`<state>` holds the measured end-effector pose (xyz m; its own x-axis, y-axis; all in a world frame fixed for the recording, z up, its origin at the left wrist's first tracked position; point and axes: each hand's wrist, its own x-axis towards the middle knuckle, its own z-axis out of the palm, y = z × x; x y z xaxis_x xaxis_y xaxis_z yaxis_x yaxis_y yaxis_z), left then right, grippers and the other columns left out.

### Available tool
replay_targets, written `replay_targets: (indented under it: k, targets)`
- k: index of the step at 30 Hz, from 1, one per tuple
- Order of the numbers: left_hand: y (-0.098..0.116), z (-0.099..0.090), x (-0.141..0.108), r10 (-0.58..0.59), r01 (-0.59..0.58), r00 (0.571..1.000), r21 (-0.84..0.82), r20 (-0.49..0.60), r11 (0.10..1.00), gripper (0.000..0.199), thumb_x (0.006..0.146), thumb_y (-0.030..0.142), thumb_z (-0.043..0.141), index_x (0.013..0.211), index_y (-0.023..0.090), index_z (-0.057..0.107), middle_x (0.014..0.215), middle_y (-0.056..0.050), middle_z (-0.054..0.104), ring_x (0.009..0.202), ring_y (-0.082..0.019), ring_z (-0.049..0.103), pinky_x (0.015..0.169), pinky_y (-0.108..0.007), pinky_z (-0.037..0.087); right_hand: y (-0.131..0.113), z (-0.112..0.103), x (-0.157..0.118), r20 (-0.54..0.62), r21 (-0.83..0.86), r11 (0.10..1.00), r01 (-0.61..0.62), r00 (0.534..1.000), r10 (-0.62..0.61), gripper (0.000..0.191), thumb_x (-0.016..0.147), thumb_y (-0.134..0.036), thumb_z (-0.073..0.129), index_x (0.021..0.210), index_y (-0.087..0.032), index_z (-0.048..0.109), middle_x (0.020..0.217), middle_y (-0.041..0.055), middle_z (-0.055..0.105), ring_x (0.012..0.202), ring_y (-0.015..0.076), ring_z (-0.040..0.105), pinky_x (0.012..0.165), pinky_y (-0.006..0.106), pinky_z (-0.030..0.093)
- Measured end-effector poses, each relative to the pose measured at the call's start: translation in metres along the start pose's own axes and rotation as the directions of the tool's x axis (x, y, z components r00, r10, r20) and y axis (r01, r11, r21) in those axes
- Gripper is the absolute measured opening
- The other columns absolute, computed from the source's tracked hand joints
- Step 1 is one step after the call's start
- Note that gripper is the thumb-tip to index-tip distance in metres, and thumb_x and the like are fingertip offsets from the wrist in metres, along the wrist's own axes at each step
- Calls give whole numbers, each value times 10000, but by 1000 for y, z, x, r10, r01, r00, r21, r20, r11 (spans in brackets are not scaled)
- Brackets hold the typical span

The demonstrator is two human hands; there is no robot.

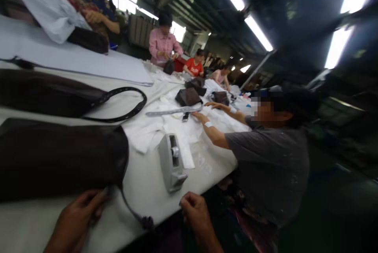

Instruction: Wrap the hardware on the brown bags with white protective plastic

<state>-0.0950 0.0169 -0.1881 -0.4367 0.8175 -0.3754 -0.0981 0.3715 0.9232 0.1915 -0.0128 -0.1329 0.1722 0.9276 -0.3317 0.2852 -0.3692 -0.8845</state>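
A dark brown bag [62,158] lies flat on the table at the left, with a thin strap [128,201] trailing from its right side to a small dark end piece. My left hand [78,217] is closed at the bag's lower right corner, its fingers pinching something pale that is too blurred to name. My right hand [196,213] is held near the table's front edge, fingers curled together; what they hold, if anything, is too small to tell. A grey tape dispenser [171,162] stands on the table beyond my right hand.
Another dark bag [50,93] with a looped, studded strap [141,101] lies behind. White sheets [147,131], a grey strap [174,111] and more dark bags [189,97] cover the middle. At the right, a person in grey [268,166] reaches over the table [218,158]; several people work farther back.
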Motion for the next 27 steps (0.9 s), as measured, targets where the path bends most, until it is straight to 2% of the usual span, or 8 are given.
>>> replay_targets:
  k: [1,4,7,9,13,17,22,27]
  targets:
    - [5,-2,-5,-17,23,998,-88,68,996,423,493,572,716,659,192,629,489,25,551,436,-106,437,405,-219,319,-12,4,-11,64,11,999,43,997,-43,201,729,-326,576,636,-150,551,495,-46,468,406,72,422,398,183,315]
    - [12,-2,-11,-13,35,995,-222,99,974,323,582,447,718,687,168,593,523,37,538,413,-70,390,377,-189,241,-45,29,-29,256,86,993,79,962,-98,208,763,-361,612,743,-155,599,549,-43,509,459,71,462,454,180,356]
    - [4,-1,-5,5,21,994,-242,105,970,234,655,377,673,701,169,577,461,59,475,388,-66,367,367,-184,226,-59,74,-31,517,114,992,49,850,-101,200,790,-358,601,807,-159,621,594,-29,546,494,78,500,483,185,372]
    - [0,-3,-4,28,-5,995,-238,95,971,199,682,352,649,714,168,579,436,68,451,380,-67,359,367,-185,232,-61,108,-31,603,108,993,37,792,-95,193,785,-347,598,797,-156,620,590,-27,544,486,81,497,468,188,362]
    - [3,-8,-9,118,-106,991,-164,66,981,167,702,313,628,723,148,623,478,53,489,415,-69,393,412,-197,303,-56,163,-17,492,125,987,98,858,-148,182,752,-328,603,725,-148,596,556,-38,507,468,77,444,453,194,341]
    - [4,-17,-9,216,-210,972,-75,88,975,162,717,294,614,719,140,666,620,6,608,559,-100,512,539,-217,396,-54,192,-6,399,178,975,135,896,-197,204,740,-344,586,688,-147,563,537,-42,477,466,75,396,449,199,307]
    - [2,-26,-6,312,-314,941,-4,131,949,162,743,276,584,716,149,680,671,-5,645,651,-126,558,618,-229,426,-48,204,1,250,80,959,271,926,-282,252,755,-397,537,701,-154,572,551,-29,491,502,91,397,490,212,325]
    - [-4,-29,-2,359,-370,911,19,201,929,148,765,242,562,728,156,676,702,-10,655,682,-129,574,656,-227,436,-38,195,15,262,-87,929,360,908,-328,269,762,-411,522,685,-163,591,541,-26,499,515,103,411,506,221,326]
